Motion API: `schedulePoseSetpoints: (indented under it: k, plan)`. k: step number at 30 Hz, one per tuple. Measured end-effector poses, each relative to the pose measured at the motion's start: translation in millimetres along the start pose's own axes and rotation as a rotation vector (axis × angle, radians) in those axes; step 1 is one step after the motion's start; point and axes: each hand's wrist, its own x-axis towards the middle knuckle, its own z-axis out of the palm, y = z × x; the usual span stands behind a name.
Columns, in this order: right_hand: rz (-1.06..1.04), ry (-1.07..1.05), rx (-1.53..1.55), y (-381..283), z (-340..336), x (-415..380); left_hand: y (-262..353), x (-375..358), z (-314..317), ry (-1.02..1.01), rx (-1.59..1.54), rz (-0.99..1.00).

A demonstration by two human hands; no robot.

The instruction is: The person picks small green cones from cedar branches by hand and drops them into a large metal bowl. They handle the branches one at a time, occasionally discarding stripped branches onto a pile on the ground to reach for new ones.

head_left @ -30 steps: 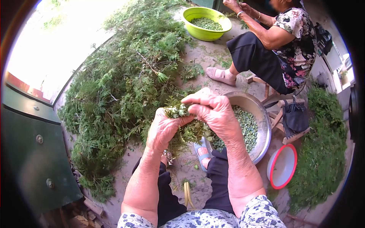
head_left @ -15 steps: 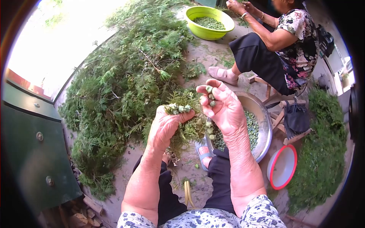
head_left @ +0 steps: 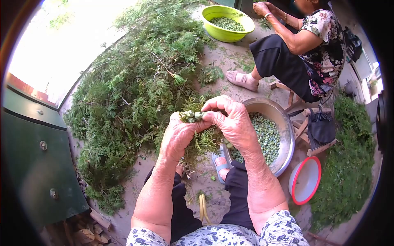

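Note:
My left hand (head_left: 178, 133) is closed round a green leafy sprig (head_left: 201, 143), with a cluster of pale green cones (head_left: 192, 116) showing above its fingers. The fingertips of my right hand (head_left: 234, 123) pinch the right end of that cluster, touching my left thumb. Below and behind my right hand stands a metal basin (head_left: 286, 123) holding many small green cones (head_left: 266, 137). Some pale cones also show under my right palm, partly hidden by the hand.
A big pile of cut branches (head_left: 131, 90) spreads at the left. Another person (head_left: 324, 49) sits at the upper right near a yellow-green basin (head_left: 223, 36). A red-rimmed bowl (head_left: 304, 180), a wooden stool (head_left: 322, 148) and more greenery (head_left: 344, 176) lie right.
My right hand has moved left from above the basin and closed on the cone cluster. The cones seen in its fingers earlier are no longer visible there. My left hand has barely moved.

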Motion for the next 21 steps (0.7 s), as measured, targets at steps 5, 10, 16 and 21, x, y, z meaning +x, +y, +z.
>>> schedulePoseSetpoints:
  k: [5, 10, 16, 21]
  plan:
    - [0.491, 0.017, 0.848, 15, -8, -4, -3, 2, -1, -0.042, -0.103, -0.009]
    - [0.053, -0.021, 0.174, -3, -5, 1, -8, 2, -1, 0.116, 0.002, -0.037]
    - [-0.008, 0.025, 0.002, 2, 3, 2, -5, 2, -4, -0.052, -0.029, 0.019]
    - [0.503, -0.041, 0.883, 11, -10, -3, 0, 0, 2, -0.052, -0.109, -0.017]
